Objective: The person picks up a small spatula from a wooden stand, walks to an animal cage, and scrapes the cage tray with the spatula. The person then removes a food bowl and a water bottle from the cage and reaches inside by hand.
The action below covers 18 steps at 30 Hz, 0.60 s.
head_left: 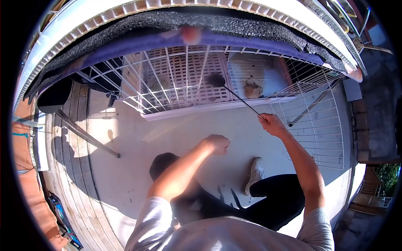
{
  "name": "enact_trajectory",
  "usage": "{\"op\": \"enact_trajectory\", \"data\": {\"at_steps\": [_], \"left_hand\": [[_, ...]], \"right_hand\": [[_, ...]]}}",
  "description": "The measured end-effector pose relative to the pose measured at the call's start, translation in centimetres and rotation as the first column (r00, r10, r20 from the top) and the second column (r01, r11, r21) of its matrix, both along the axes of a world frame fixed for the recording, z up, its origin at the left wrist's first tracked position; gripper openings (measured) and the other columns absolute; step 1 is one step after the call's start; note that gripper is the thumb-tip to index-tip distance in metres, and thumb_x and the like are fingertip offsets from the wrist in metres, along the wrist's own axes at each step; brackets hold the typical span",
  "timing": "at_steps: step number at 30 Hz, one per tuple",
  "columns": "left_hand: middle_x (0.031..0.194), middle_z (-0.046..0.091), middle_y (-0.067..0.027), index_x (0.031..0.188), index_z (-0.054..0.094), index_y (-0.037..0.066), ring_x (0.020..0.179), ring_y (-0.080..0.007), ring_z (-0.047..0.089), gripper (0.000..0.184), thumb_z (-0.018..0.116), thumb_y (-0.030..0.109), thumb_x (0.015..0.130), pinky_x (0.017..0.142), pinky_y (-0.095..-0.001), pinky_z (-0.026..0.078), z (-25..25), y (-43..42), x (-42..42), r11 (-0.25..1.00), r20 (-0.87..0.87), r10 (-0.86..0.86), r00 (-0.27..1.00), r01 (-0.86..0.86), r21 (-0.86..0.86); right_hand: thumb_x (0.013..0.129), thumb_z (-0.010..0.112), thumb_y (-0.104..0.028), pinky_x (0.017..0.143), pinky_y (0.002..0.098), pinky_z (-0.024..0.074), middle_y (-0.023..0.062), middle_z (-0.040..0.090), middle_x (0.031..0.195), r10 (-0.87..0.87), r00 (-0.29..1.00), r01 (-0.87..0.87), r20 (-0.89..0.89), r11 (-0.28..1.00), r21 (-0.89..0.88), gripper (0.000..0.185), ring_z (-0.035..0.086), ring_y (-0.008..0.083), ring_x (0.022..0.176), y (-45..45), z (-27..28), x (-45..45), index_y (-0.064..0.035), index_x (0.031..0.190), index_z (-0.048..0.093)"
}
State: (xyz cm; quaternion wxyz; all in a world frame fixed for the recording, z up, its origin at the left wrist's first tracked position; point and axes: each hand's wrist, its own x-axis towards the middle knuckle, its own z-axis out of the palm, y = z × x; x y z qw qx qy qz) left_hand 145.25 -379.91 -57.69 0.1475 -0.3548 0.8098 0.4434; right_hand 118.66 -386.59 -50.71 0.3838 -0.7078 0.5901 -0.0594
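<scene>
Shirt (pixel 226 235) faces the cage (pixel 186 75); left hand (pixel 217 144) curls closed, right hand (pixel 274 125) grips the tool (pixel 237 96), likely light, stiff, best held by its handle (pixel 250 106)

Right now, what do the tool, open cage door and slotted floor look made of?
Tool: dark, matt head, plastic or metal, can't tell; slim, straight shaft, probably metal.
Door: likely coated metal wire, thin pale bars in a grid.
Slotted floor: probably moulded plastic, dull, pale, even slot rows.
</scene>
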Motion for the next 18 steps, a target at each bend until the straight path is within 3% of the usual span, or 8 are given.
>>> {"op": "enact_trajectory", "data": {"at_steps": [1, 3, 5, 7, 11, 13, 14, 18], "left_hand": [[0.101, 0.066, -0.0108, 0.104, 0.063, 0.009, 0.097, -0.0283, 0.061, 0.029, 0.056, 0.028, 0.083, 0.08, -0.0405, 0.048, 0.2, 0.1, 0.1, 1.0, 0.034, -0.006, 0.999, 0.006, 0.005], [0.1, 0.065, -0.0107, 0.103, 0.063, 0.009, 0.096, -0.0282, 0.061, 0.029, 0.055, 0.029, 0.083, 0.08, -0.0406, 0.048, 0.8, 0.5, 0.4, 0.999, 0.013, 0.047, 0.999, -0.046, -0.014], [0.1, 0.065, -0.0107, 0.102, 0.063, 0.008, 0.096, -0.0284, 0.061, 0.029, 0.055, 0.029, 0.083, 0.08, -0.0408, 0.048, 1.1, 1.1, 0.9, 0.996, -0.006, 0.088, 0.996, -0.088, -0.029], [0.1, 0.065, -0.0108, 0.102, 0.063, 0.008, 0.096, -0.0288, 0.061, 0.03, 0.055, 0.029, 0.083, 0.08, -0.041, 0.048, 1.0, 1.7, 1.5, 0.992, -0.035, 0.122, 0.992, -0.123, -0.041], [0.101, 0.065, -0.011, 0.102, 0.063, 0.008, 0.096, -0.0298, 0.061, 0.029, 0.055, 0.028, 0.082, 0.08, -0.0416, 0.048, 1.0, 2.4, 2.6, 0.991, 0.028, 0.137, 0.99, -0.136, -0.013], [0.102, 0.065, -0.0111, 0.102, 0.063, 0.008, 0.097, -0.0301, 0.062, 0.029, 0.055, 0.028, 0.082, 0.081, -0.0421, 0.048, 1.3, 2.5, 3.2, 0.99, 0.053, 0.138, 0.989, -0.137, -0.022], [0.102, 0.065, -0.0111, 0.103, 0.063, 0.008, 0.097, -0.0301, 0.061, 0.029, 0.055, 0.028, 0.083, 0.081, -0.0423, 0.048, 1.2, 2.4, 3.5, 0.99, 0.045, 0.137, 0.99, -0.136, -0.038], [0.104, 0.065, -0.0111, 0.104, 0.062, 0.009, 0.099, -0.0304, 0.061, 0.029, 0.056, 0.029, 0.084, 0.082, -0.0425, 0.048, 0.6, 3.1, 4.0, 0.983, -0.018, 0.167, 0.986, -0.168, -0.069]], "right_hand": [[0.094, 0.054, -0.021, 0.054, 0.0366, 0.0412, 0.0104, 0.052, 0.06, -0.011, 1.0, 0.011, 0.004, 1.0, 0.002, 0.022, 0.051, 0.0199, 0.053, -0.6, -0.6, 1.5, -0.0019, 0.082, 0.054], [0.093, 0.053, -0.018, 0.058, 0.0399, 0.0433, 0.0163, 0.057, 0.065, 0.117, 0.993, -0.113, 0.008, 0.976, -0.188, 0.021, 0.056, 0.0302, 0.058, -3.4, -3.5, 4.1, -0.0005, 0.08, 0.055], [0.09, 0.053, -0.016, 0.063, 0.0421, 0.0462, 0.0197, 0.061, 0.071, 0.157, 0.987, -0.156, -0.011, 0.968, -0.194, 0.02, 0.058, 0.0379, 0.066, -6.4, -3.3, 8.3, 0.0001, 0.079, 0.057], [0.089, 0.052, -0.017, 0.067, 0.0429, 0.0481, 0.0205, 0.062, 0.074, 0.13, 0.982, -0.152, -0.137, 0.975, -0.162, 0.021, 0.061, 0.0383, 0.071, -8.3, -1.0, 13.1, 0.0006, 0.079, 0.06], [0.088, 0.05, -0.017, 0.052, 0.0421, 0.0473, 0.016, 0.059, 0.063, 0.129, 0.992, -0.129, -0.013, 0.99, -0.05, 0.023, 0.058, 0.03, 0.054, -10.4, -0.5, 16.6, 0.0001, 0.077, 0.061], [0.088, 0.049, -0.017, 0.042, 0.0399, 0.0442, 0.0121, 0.056, 0.057, 0.051, 0.998, -0.053, 0.033, 0.994, 0.094, 0.024, 0.054, 0.0243, 0.045, -10.5, 0.5, 16.1, -0.0004, 0.075, 0.06], [0.089, 0.049, -0.017, 0.034, 0.0348, 0.038, 0.0071, 0.052, 0.053, 0.096, 0.993, -0.104, 0.073, 0.988, 0.115, 0.023, 0.048, 0.0179, 0.039, -10.3, 1.1, 15.4, -0.001, 0.075, 0.058], [0.091, 0.051, -0.019, 0.036, 0.0362, 0.041, 0.0079, 0.053, 0.054, 0.085, 0.996, -0.086, 0.014, 0.993, 0.08, 0.025, 0.051, 0.0201, 0.04, -11.0, 0.3, 16.5, 0.0004, 0.078, 0.057]]}}
